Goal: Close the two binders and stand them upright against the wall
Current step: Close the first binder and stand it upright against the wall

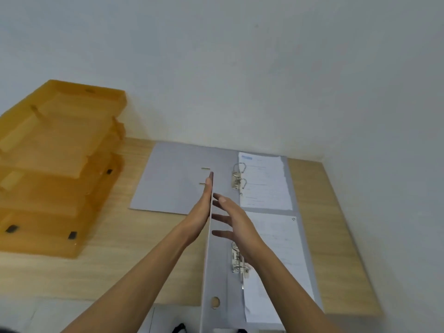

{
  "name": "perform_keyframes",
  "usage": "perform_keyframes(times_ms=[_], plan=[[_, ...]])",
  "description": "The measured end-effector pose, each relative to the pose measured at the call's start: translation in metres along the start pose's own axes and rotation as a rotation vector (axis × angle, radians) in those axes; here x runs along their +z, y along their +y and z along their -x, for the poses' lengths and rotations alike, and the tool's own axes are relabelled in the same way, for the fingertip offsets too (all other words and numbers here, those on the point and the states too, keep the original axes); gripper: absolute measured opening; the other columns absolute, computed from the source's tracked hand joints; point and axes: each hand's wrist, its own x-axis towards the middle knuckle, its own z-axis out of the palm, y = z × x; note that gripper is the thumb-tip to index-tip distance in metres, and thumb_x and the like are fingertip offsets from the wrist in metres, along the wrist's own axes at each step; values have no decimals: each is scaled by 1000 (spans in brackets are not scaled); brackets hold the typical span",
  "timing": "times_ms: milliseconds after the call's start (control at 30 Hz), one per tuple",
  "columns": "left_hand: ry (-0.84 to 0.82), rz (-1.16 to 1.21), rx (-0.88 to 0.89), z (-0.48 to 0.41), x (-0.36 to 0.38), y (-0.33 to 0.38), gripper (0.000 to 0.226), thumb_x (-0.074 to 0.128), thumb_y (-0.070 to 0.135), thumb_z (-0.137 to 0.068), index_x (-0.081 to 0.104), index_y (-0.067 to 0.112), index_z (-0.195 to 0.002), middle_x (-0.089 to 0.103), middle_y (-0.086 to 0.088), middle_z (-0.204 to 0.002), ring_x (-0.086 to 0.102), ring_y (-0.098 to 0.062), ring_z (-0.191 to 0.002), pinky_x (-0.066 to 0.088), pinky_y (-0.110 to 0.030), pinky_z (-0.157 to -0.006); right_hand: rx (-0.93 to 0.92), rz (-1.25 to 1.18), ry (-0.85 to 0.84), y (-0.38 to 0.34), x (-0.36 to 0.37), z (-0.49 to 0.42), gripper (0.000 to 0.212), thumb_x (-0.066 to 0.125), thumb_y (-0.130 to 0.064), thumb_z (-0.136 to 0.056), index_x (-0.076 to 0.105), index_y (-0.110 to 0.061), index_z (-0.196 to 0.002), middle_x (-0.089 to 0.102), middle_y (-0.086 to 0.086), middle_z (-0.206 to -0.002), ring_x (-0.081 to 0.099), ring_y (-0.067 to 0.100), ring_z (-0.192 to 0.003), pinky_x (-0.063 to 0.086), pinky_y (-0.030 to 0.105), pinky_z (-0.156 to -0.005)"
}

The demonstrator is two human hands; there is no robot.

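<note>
Two grey lever-arch binders lie on the wooden desk. The far binder (177, 181) is spread flat open near the wall, with its metal rings and white sheets on its right half. The near binder (217, 272) has its left cover raised upright on edge, and paper lies on its flat right half. My left hand (200, 212) presses flat against the outer left face of that raised cover. My right hand (236, 223) has spread fingers on the cover's inner face, above the ring mechanism.
A stack of translucent orange letter trays (57, 164) fills the left side of the wooden desk (115, 267). The pale wall (240, 80) runs behind the desk and along its right edge. A white surface shows below the desk's front edge.
</note>
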Motion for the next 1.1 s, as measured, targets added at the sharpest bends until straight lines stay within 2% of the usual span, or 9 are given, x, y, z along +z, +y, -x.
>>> perform_keyframes(times_ms=[100, 200, 433, 533, 667, 767, 867, 1000, 1100], plan=[[-25, -82, 86, 2, 37, -5, 62, 13, 64, -99, 4, 47, -158, 10, 27, -156, 17, 2, -145, 14, -26, -116, 24, -41, 16, 0, -29, 15, 45, 45, -55, -101, 53, -37, -142, 56, -15, -141, 59, 12, -125, 55, 36, -97], [-36, -213, 94, -13, 57, -35, 75, 22, 79, -89, -1, 53, -155, -3, 20, -168, 5, -5, -155, 12, -39, -126, 41, 18, 39, 9, -59, 22, 58, 60, -59, -90, 52, -40, -144, 61, -15, -143, 59, 14, -131, 49, 48, -110], [98, -440, -59, -21, 63, -102, 74, 35, 57, -100, 1, 32, -161, -9, 3, -170, -10, -17, -156, -3, -43, -126, 94, 223, 123, 28, -123, 33, 42, 67, -9, -89, 62, -24, -128, 72, -5, -122, 70, 17, -110, 57, 31, -90], [159, -419, -124, -20, 62, -126, 79, 47, 50, -100, 6, 24, -162, 0, -4, -171, 6, -19, -157, 8, -37, -126, 102, 270, 168, 43, -155, 34, 38, 67, -5, -88, 62, -29, -117, 73, -3, -117, 70, 14, -102, 57, 27, -84], [240, -314, -136, -13, 72, -140, 92, 63, 48, -92, 9, 22, -162, 29, 1, -163, 34, -22, -148, 30, -40, -121, 123, 247, 307, 73, -198, 33, 40, 73, 4, -85, 62, -20, -115, 72, 5, -111, 67, 8, -82, 54, 11, -63], [263, -293, -185, -15, 75, -154, 101, 71, 70, -68, 38, 24, -151, 56, 2, -145, 60, -20, -125, 53, -41, -100, 173, 239, 404, 104, -224, 27, 54, 79, -2, -81, 56, -10, -130, 68, 10, -125, 67, 22, -100, 57, 31, -86], [244, -355, -230, -21, 79, -166, 95, 70, 79, -56, 60, 21, -131, 73, 2, -122, 73, -14, -101, 57, -35, -88, 219, 245, 450, 134, -240, 25, 80, 79, -6, -82, 39, -13, -151, 60, 5, -135, 62, 23, -115, 51, 34, -96], [259, -394, -262, -21, 92, -163, 92, 75, 68, -63, 53, 18, -137, 69, -1, -127, 68, -24, -112, 54, -43, -97, 236, 262, 440, 165, -247, 19, 93, 77, -8, -85, 25, -19, -161, 48, 3, -154, 51, 26, -137, 41, 25, -101], [294, -412, -278, -20, 100, -160, 86, 77, 59, -72, 49, 16, -141, 65, -2, -133, 64, -26, -118, 51, -42, -100, 257, 303, 421, 183, -252, 11, 94, 77, -14, -86, 22, -19, -163, 43, 7, -159, 46, 28, -142, 40, 31, -109]])
